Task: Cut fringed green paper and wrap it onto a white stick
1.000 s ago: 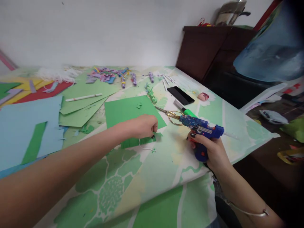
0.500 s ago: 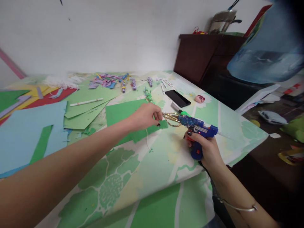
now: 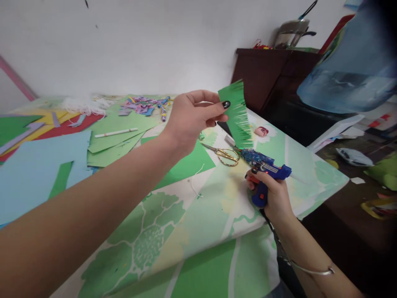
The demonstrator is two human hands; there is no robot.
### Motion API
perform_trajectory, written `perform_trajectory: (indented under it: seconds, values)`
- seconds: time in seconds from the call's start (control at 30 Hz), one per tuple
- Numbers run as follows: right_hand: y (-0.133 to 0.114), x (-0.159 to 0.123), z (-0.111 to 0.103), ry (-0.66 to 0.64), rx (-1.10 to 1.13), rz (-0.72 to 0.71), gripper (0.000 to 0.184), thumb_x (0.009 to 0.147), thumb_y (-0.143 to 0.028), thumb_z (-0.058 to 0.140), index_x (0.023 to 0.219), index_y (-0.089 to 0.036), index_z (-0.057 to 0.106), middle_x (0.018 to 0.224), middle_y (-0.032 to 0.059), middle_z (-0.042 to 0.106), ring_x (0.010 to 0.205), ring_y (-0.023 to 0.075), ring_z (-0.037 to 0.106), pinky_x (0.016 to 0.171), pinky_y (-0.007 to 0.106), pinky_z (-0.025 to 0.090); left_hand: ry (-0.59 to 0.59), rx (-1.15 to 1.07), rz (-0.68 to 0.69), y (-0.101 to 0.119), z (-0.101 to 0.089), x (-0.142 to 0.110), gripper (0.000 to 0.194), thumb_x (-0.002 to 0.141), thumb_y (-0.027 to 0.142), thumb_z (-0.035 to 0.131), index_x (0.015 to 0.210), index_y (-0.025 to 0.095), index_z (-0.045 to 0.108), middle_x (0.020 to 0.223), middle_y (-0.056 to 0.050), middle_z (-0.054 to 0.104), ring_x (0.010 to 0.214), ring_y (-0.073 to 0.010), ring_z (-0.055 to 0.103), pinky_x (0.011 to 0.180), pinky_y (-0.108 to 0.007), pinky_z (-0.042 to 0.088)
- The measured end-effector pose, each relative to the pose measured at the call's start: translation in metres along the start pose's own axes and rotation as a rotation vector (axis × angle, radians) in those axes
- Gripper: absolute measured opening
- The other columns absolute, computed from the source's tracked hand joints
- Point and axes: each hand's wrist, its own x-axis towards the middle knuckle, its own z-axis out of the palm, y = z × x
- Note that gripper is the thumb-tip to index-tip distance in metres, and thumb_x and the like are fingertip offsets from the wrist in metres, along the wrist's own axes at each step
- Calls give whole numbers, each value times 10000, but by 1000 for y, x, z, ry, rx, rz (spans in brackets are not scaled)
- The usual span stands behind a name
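Fringed green strip [image 3: 238, 111] has just come up off desk [image 3: 214, 219], pinched in our left hand [image 3: 189, 118], near nozzle; our right hand [image 3: 277, 196] grips glue gun [image 3: 259, 160].

"What stands beyond the left grip [image 3: 186, 120]?"
"A dark cabinet [image 3: 260, 74], off to its right, a pot [image 3: 289, 36] on top."
"And past the right grip [image 3: 276, 194]?"
"A blue water jug [image 3: 347, 82], upper right, and a pale packet [image 3: 354, 157] lower down."
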Motion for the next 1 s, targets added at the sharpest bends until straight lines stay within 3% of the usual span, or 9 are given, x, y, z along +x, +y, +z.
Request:
perform_trajectory:
  seconds: [0.13,0.2,0.27,0.3,0.4,0.6,0.83,0.97,1.0]
  values:
    - [1,1,-1,25,3,7,101,664,-196,681,621,-152,602,543,-8,577,448,94,484,417,209,374,-78,-146,-296,-3,8,-24,92,786,90,615,725,137,565,615,30,593,547,-66,596,543,-205,440]
    - [2,1,-1,37,3,10,109,656,-202,686,615,-157,596,508,-19,556,437,97,484,406,207,373,-122,-76,-450,-17,10,-41,102,773,91,625,719,132,548,579,23,587,509,-66,582,500,-195,421]
    - [2,2,-1,32,7,14,105,659,-205,683,620,-154,600,514,-16,562,445,98,489,412,207,377,-201,129,-517,-37,10,-57,90,796,156,609,759,145,528,553,18,583,509,-87,596,461,-191,403]
    - [1,1,-1,24,9,14,97,662,-205,679,628,-150,606,534,-8,575,454,98,492,420,208,380,-280,293,-499,-47,9,-64,96,814,201,586,763,151,522,537,16,580,503,-98,600,445,-192,400]
    - [0,1,1,9,10,11,71,664,-196,665,653,-138,625,591,10,606,462,93,486,423,210,372,-397,439,-455,-71,6,-74,99,745,170,622,669,139,567,516,-3,586,459,-121,581,426,-218,397]
    - [-1,0,0,13,9,10,63,660,-190,654,643,-134,630,599,15,611,458,93,484,427,212,369,-473,710,-167,-89,7,-62,63,693,157,655,634,176,664,596,-3,638,572,-148,573,596,-285,440]
    - [0,1,-1,-1,12,-12,70,678,-195,647,633,-147,623,614,7,606,473,88,477,445,214,370,-427,895,4,-80,3,-50,40,734,139,645,740,173,666,731,-17,685,644,-153,583,671,-291,434]
    - [-4,-2,-5,-76,-25,38,87,688,-212,654,648,-135,651,617,24,615,469,93,480,441,217,368,-373,955,74,-63,-16,-77,62,804,152,589,766,159,637,735,-14,660,628,-133,559,653,-273,426]
    - [-6,-4,-7,-116,-43,60,104,691,-226,655,640,-135,654,601,25,610,469,99,486,445,222,375,-399,1003,180,-60,-21,-90,103,835,162,555,767,157,632,718,-15,644,621,-131,553,634,-269,428]
